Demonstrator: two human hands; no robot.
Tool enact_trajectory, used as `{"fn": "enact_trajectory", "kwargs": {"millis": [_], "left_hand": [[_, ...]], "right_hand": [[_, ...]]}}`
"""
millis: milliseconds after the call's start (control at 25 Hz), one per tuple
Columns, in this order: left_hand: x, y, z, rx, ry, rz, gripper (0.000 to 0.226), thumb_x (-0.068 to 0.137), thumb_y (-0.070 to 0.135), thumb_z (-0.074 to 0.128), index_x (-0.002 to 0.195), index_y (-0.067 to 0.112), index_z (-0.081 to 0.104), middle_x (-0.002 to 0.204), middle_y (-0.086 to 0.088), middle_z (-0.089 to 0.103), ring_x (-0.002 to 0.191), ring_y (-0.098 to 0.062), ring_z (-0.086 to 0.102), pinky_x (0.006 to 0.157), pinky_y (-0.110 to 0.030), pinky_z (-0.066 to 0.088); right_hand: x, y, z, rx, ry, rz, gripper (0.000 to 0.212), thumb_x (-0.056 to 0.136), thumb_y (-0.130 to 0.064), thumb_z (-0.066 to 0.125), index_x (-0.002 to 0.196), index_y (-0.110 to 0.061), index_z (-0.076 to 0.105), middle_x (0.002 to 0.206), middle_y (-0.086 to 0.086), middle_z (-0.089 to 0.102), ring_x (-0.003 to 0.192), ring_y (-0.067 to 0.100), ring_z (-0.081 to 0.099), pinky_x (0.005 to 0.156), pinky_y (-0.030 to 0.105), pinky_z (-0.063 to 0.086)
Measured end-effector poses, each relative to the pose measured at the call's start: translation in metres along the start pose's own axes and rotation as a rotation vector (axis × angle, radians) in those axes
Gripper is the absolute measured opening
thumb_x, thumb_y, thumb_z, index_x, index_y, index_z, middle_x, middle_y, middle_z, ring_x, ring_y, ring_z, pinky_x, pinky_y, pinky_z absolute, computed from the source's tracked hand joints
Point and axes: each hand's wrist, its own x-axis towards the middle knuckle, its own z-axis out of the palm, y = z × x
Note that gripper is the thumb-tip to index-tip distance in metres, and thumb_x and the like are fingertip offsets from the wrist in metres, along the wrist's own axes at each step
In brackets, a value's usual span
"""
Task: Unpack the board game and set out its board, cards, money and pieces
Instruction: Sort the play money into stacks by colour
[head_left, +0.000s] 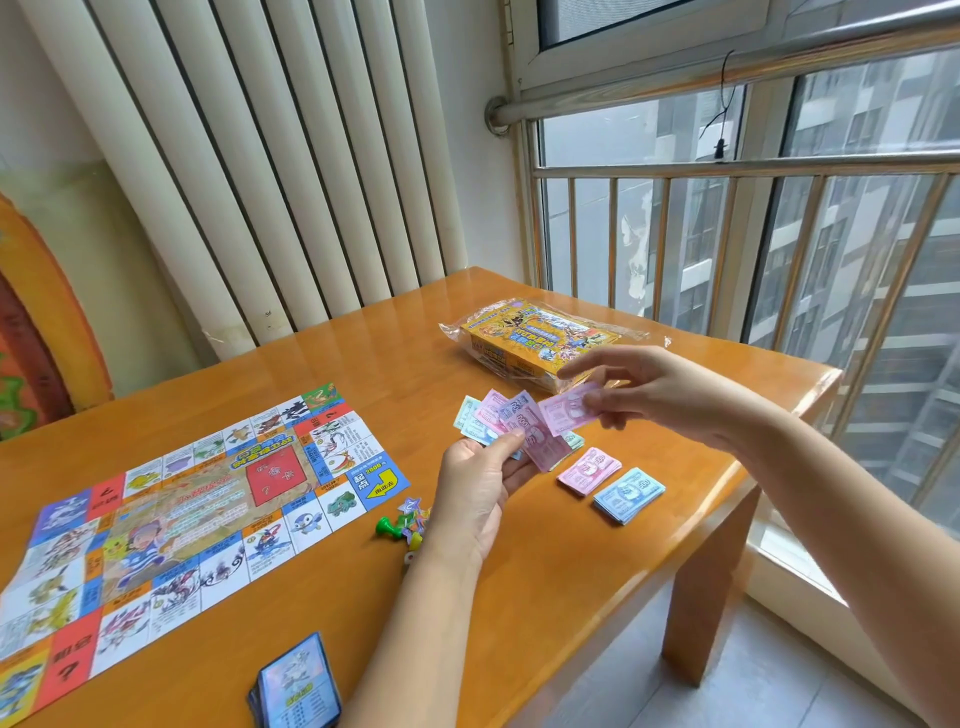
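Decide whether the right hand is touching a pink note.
Touching. The head view shows the right hand pinching one pink note between thumb and fingers.

The table (363, 338) is orange-toned wood under a glossy varnish that mirrors the window light. The board (208, 499) is thin printed paper, fairly matt, with fold creases. The notes (524, 421) are thin matt paper, pink and pale blue. The box (540, 338) is printed card inside a clear, crinkled plastic wrap (457, 327). The cards (298, 680) have a shiny face. The pawn (387, 527) is smooth green plastic. The railing (727, 169) is polished metal.
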Motion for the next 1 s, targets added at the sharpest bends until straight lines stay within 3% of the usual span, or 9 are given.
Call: {"fn": "enact_trajectory", "kwargs": {"millis": [120, 200, 480, 640, 760, 880, 1000], "left_hand": [[-0.001, 0.000, -0.001, 0.056, 0.011, 0.026, 0.007, 0.087, -0.005, 0.057, 0.090, -0.003, 0.063, 0.078, -0.014, 0.073, 0.065, -0.019, 0.071, 0.061, -0.027, 0.059], [-0.002, 0.000, -0.002, 0.130, 0.012, 0.055, 0.009, 0.086, -0.005, 0.059, 0.083, 0.001, 0.065, 0.075, -0.010, 0.073, 0.063, -0.017, 0.071, 0.061, -0.026, 0.059], [-0.005, 0.000, -0.001, 0.167, -0.039, 0.063, 0.012, 0.081, -0.003, 0.068, 0.093, -0.001, 0.069, 0.090, -0.016, 0.073, 0.073, -0.023, 0.072, 0.060, -0.025, 0.057], [-0.006, -0.001, 0.000, 0.131, -0.024, 0.060, 0.011, 0.080, -0.003, 0.069, 0.089, 0.001, 0.069, 0.086, -0.015, 0.073, 0.069, -0.021, 0.071, 0.060, -0.026, 0.058], [-0.006, -0.004, 0.001, 0.134, -0.026, 0.055, 0.012, 0.078, -0.002, 0.070, 0.090, 0.001, 0.069, 0.087, -0.016, 0.073, 0.072, -0.023, 0.071, 0.063, -0.027, 0.059], [-0.006, -0.005, 0.002, 0.138, -0.043, 0.043, 0.016, 0.076, 0.000, 0.072, 0.092, 0.000, 0.069, 0.091, -0.018, 0.073, 0.077, -0.025, 0.071, 0.067, -0.029, 0.059], [-0.005, -0.005, 0.002, 0.110, -0.029, 0.042, 0.011, 0.076, 0.000, 0.072, 0.086, 0.004, 0.070, 0.084, -0.013, 0.073, 0.072, -0.021, 0.071, 0.065, -0.028, 0.059]], "right_hand": [[-0.001, 0.004, 0.005, -0.058, -0.003, 0.002, 0.014, 0.085, -0.002, 0.066, 0.096, -0.009, 0.071, 0.073, 0.001, 0.067, 0.062, 0.012, 0.058, 0.058, 0.023, 0.046], [0.000, 0.003, 0.003, -0.100, -0.013, -0.008, 0.010, 0.085, -0.007, 0.068, 0.092, -0.011, 0.074, 0.075, 0.001, 0.069, 0.064, 0.011, 0.054, 0.060, 0.024, 0.043], [0.005, -0.007, 0.009, -0.386, -0.049, -0.090, 0.017, 0.081, -0.016, 0.074, 0.098, -0.019, 0.075, 0.063, -0.017, 0.062, 0.057, -0.002, 0.050, 0.056, 0.014, 0.039], [0.008, -0.006, 0.015, -0.476, -0.023, -0.078, 0.016, 0.077, -0.016, 0.078, 0.090, -0.025, 0.074, 0.079, -0.004, 0.072, 0.069, 0.006, 0.063, 0.069, 0.030, 0.052], [0.010, -0.008, 0.020, -0.549, 0.030, -0.082, 0.014, 0.074, -0.021, 0.080, 0.080, -0.031, 0.071, 0.082, -0.004, 0.070, 0.074, 0.010, 0.062, 0.072, 0.032, 0.051], [0.011, -0.011, 0.022, -0.666, 0.056, -0.120, 0.016, 0.071, -0.029, 0.082, 0.072, -0.036, 0.067, 0.088, -0.010, 0.066, 0.078, 0.001, 0.058, 0.069, 0.021, 0.049], [0.012, -0.014, 0.024, -0.670, 0.061, -0.140, 0.013, 0.072, -0.023, 0.082, 0.074, -0.029, 0.070, 0.077, -0.013, 0.069, 0.071, -0.004, 0.062, 0.064, 0.008, 0.045]]}}
